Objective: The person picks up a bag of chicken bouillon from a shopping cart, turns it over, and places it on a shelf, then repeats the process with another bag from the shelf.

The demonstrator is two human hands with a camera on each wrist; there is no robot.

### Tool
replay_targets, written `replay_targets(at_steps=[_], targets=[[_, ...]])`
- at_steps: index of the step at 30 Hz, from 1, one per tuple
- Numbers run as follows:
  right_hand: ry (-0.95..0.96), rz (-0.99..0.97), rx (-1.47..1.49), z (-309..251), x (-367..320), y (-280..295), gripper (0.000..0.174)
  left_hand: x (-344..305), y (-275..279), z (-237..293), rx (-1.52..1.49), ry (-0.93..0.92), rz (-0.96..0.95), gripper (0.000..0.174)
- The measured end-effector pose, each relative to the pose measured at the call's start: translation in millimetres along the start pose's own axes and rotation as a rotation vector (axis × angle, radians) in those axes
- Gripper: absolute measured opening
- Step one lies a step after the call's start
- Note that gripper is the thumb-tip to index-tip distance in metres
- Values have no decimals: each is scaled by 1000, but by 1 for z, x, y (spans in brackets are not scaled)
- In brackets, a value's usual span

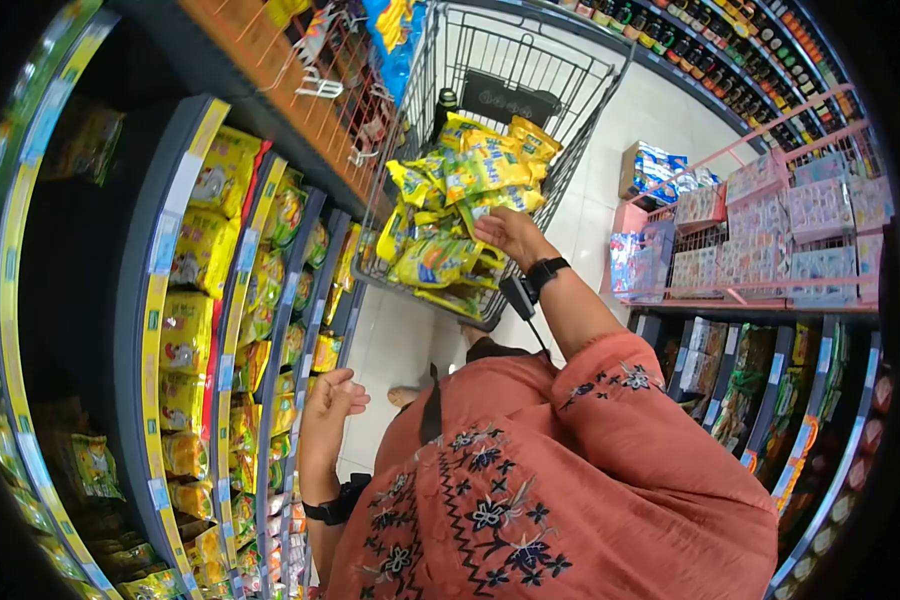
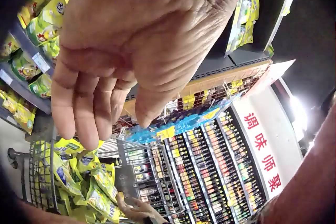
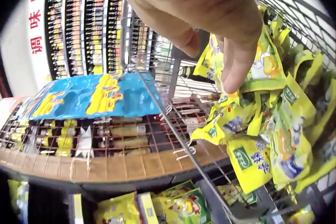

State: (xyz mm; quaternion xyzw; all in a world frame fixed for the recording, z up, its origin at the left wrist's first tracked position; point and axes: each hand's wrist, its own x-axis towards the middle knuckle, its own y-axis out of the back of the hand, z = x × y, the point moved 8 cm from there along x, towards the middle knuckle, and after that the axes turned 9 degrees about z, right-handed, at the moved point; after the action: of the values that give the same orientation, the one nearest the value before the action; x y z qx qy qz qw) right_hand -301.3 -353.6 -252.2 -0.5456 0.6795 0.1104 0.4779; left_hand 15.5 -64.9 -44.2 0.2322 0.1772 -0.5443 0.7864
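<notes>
A heap of yellow-green seasoning bags (image 1: 490,165) fills the near part of a wire shopping cart (image 1: 585,70). Over its near side reaches my right hand (image 1: 515,238), fingertips right at one of the top bags (image 3: 265,69). The right wrist view shows the thumb apart from the fingers, with bags behind them. My left hand (image 1: 332,405) hangs beside the left shelves, fingers loosely bent and nothing in them. Seen close in the left wrist view, that left hand (image 2: 131,61) has its palm facing the camera. A dark bottle (image 1: 446,103) stands in the cart.
Shelves of yellow bags (image 1: 195,250) line the left side. A wire rack (image 3: 121,150) with a blue plastic sheet (image 3: 94,95) adjoins the cart. On the right is a pink basket (image 1: 750,295) of boxed packs, and shelves of bottles (image 1: 730,50) stand behind.
</notes>
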Motion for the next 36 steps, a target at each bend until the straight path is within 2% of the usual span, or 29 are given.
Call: replay_targets(at_steps=[2,3,8,10,13,16,19,20,23,24,27,28,30,32,34,36], targets=[[32,45,56,20,20,0,58,-13,10,2,22,41,14,35],[66,123,16,-56,64,38,57,20,-64,16,-26,48,-5,35],[12,259,70,-45,127,37,45,16,-70,33,7,82,123,33],[-14,228,88,-42,133,33,36,12,-72,31,4,122,163,33],[-73,318,130,-45,132,30,35,10,-79,32,-2,167,195,33],[-92,347,31,-53,126,25,26,15,-82,36,-13,175,187,33],[-6,239,-23,-57,149,19,28,25,-80,43,17,143,171,33],[86,344,-78,-62,151,25,25,29,-81,44,30,131,166,33],[212,299,-212,-94,131,2,23,44,-78,44,35,120,160,34],[320,232,-284,-106,132,-4,25,53,-78,40,38,103,145,34],[654,-56,-481,-133,91,-20,28,82,-92,58,67,8,74,35],[525,-92,-435,-143,57,-29,32,93,-99,66,78,-19,55,36],[557,-91,-524,-164,-2,-44,33,120,-119,85,168,-245,45,44],[580,-140,-556,-177,-54,-59,33,131,-160,129,253,-380,11,62],[601,-235,-523,-185,-104,-75,34,139,-205,161,484,-647,14,80],[640,-272,-560,-193,-149,-87,33,126,-243,195,588,-873,19,82]])
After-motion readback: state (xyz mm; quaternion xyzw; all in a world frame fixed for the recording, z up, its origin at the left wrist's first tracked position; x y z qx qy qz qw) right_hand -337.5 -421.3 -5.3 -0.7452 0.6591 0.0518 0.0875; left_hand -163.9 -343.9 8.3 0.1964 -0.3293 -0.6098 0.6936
